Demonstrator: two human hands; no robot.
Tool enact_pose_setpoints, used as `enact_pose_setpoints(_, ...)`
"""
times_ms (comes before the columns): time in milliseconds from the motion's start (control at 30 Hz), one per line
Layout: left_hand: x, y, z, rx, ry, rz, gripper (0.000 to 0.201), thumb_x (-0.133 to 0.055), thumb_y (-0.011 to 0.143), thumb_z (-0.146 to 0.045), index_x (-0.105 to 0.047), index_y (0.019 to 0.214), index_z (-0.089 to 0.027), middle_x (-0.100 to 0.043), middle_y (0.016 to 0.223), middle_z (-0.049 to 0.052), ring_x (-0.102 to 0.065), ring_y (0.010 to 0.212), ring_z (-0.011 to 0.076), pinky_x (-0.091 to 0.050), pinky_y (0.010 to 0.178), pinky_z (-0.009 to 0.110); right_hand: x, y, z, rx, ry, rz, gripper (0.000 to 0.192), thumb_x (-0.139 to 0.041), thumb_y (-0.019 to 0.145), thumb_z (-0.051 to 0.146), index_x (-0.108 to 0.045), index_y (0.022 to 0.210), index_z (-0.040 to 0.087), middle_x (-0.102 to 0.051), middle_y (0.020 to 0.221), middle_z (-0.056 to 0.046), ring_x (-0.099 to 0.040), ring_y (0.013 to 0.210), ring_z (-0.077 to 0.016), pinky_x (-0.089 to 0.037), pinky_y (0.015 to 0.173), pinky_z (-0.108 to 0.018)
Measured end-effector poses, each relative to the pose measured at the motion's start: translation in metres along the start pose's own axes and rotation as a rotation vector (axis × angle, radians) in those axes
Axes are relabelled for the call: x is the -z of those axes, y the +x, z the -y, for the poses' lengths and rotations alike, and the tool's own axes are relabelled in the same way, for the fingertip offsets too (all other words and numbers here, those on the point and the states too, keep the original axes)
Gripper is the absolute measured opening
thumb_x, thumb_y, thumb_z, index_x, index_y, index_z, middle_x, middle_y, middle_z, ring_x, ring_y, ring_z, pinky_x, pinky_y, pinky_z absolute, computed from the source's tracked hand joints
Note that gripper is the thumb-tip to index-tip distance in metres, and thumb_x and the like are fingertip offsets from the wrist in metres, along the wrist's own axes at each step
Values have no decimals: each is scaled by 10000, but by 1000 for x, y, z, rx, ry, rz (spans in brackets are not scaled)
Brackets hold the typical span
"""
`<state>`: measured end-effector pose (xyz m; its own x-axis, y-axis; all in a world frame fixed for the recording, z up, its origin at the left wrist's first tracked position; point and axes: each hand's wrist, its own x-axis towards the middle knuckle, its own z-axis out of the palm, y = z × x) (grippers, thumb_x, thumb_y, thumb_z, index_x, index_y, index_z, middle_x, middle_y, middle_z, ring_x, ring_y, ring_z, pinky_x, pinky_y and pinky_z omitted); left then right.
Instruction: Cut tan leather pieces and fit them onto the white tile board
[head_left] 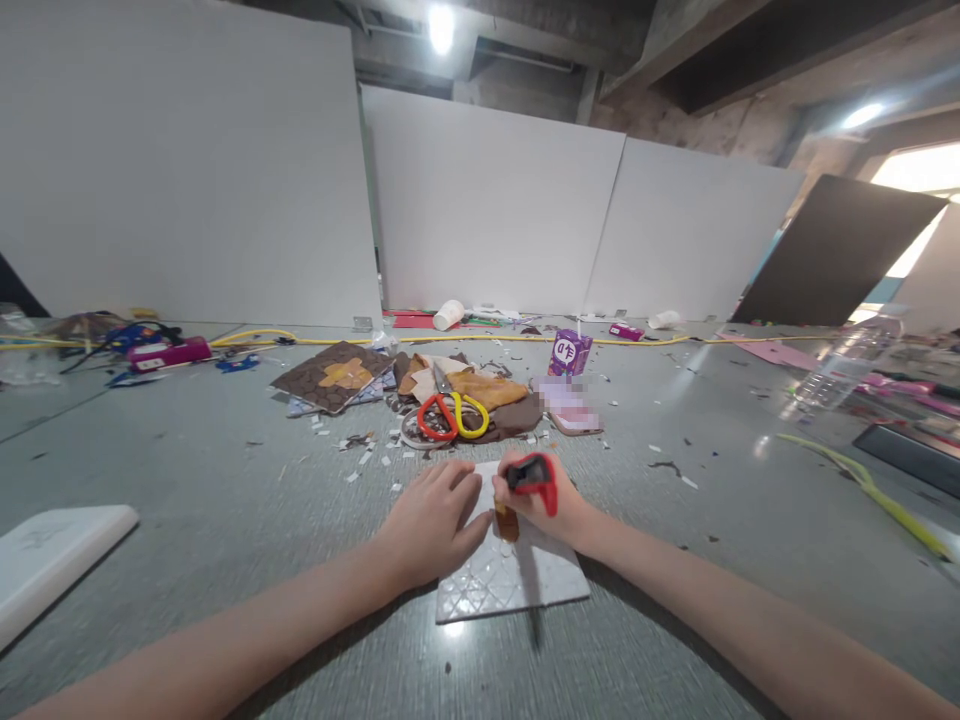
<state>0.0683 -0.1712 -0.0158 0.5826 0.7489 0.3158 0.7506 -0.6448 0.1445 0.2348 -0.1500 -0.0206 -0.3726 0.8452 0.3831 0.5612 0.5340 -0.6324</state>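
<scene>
A white tile-like board [510, 590] with a crossing line pattern lies on the table in front of me. On its left side rests my left hand [442, 515], fingers lying flat and thumb apart, holding nothing. A small brown-orange piece [508, 526] lies on the board between my hands. My right hand [551, 505] is closed round a red-and-black utility knife [534, 478], held upright like a pen. Its tip is hidden behind my fingers. Beyond the board, scissors [452, 415] with one red and one yellow handle lie on brown and tan scraps [499, 395].
A patterned brown square [341, 375] lies back left, and a purple drink carton [570, 353] stands behind a phone [568, 405]. At left is a white slab [60, 560]; at right, a plastic bottle [847, 365] and a yellow-green strip [870, 485]. White panels [487, 200] stand behind.
</scene>
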Motion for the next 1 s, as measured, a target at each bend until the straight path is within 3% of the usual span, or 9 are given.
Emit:
enact_pose_setpoints(100, 0, 0, 0, -6, -3, -2, 203, -406, 777, -313, -499, 892, -174, -500, 1034, 71, -457, 964, 206, -380, 833, 349, 0, 0, 1, 5, 18, 16, 165, -437, 705, 246, -410, 554, 184, -441, 501, 32, -439, 488, -98, -363, 506, -217)
enact_pose_setpoints(233, 1, -1, 0, 3, 8, 10, 230, -410, 773, -322, -500, 917, -167, -494, 1052, 82, -448, 982, 219, -370, 849, 364, 1, 3, 1, -60, -47, -110, 143, -418, 706, 226, -429, 570, 182, -480, 561, 10, -471, 564, -118, -376, 562, -234)
enact_pose_setpoints(400, 0, -1, -1, -3, -12, 0, 208, -399, 780, -304, -499, 909, -175, -503, 1024, 71, -457, 964, 207, -379, 830, 348, -3, -2, -1, 32, 6, 12, 143, -451, 688, 215, -414, 554, 183, -440, 498, 37, -425, 486, -89, -352, 499, -206)
enact_pose_setpoints(500, 0, -1, -1, -2, -9, 4, 200, -397, 780, -300, -498, 899, -175, -505, 1014, 69, -459, 955, 206, -381, 823, 349, -5, -3, -1, 15, 25, 4, 153, -455, 683, 213, -412, 540, 181, -423, 475, 45, -404, 458, -81, -348, 479, -203)
enact_pose_setpoints(600, 1, 0, -1, 13, -3, 16, 217, -402, 774, -313, -494, 911, -172, -500, 1015, 71, -462, 949, 210, -383, 819, 358, -3, -1, 1, -41, 86, -97, 127, -447, 672, 211, -437, 551, 176, -450, 507, 32, -440, 503, -94, -371, 510, -214)
enact_pose_setpoints(733, 2, 1, -1, 21, -24, 23, 233, -398, 775, -322, -493, 932, -180, -495, 998, 66, -467, 931, 211, -395, 801, 364, 2, 4, 0, -229, 365, -217, 154, -428, 691, 244, -468, 563, 169, -414, 475, 43, -408, 451, -78, -335, 442, -191)
enact_pose_setpoints(867, 2, 1, 0, -20, -39, 27, 251, -380, 788, -294, -509, 989, -216, -474, 1016, 65, -469, 922, 203, -398, 795, 365, 5, 8, -8, -397, 624, -257, 171, -427, 687, 267, -479, 557, 169, -391, 403, 64, -357, 379, -60, -268, 381, -175)
enact_pose_setpoints(1000, 2, 1, 1, -48, -44, 22, 270, -379, 791, -269, -526, 1013, -228, -445, 1049, 77, -458, 945, 206, -393, 808, 368, 5, 9, -12, -430, 707, -256, 167, -427, 681, 272, -485, 562, 170, -404, 377, 70, -355, 367, -57, -251, 379, -175)
